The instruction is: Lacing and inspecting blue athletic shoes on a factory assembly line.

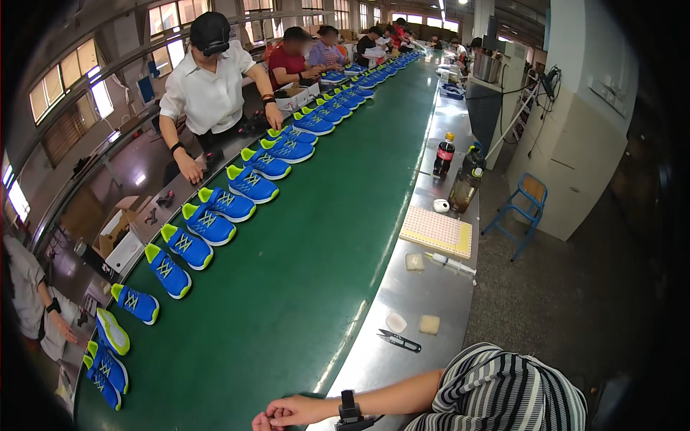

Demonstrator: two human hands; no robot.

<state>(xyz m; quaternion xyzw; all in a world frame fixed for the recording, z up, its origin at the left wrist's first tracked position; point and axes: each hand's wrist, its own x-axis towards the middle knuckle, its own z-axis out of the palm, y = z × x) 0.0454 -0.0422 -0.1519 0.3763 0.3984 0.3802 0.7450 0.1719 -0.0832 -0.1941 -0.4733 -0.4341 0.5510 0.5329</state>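
My right hand (291, 412) rests at the near edge of the green conveyor belt (302, 280), its forearm coming in from the right with a black device strapped at the wrist. Its fingers are loosely bent and apart, with nothing visible in them; the lower edge cuts part of it off. My left hand is out of the picture. A long row of blue sneakers (187, 246) with lime trim lies along the far side of the belt. At the row's near left end, one shoe (113, 332) is tipped, showing its sole. Black thread snips (399, 340) lie on the metal ledge (366, 370).
Two yellowish blocks, a white disc (396, 322), a syringe (451, 263), a patterned board (436, 232), a cola bottle (443, 154) and a jug (467, 179) stand along the ledge. Across the belt, a person in white (208, 93) touches a shoe. A blue stool (523, 208) stands at right.
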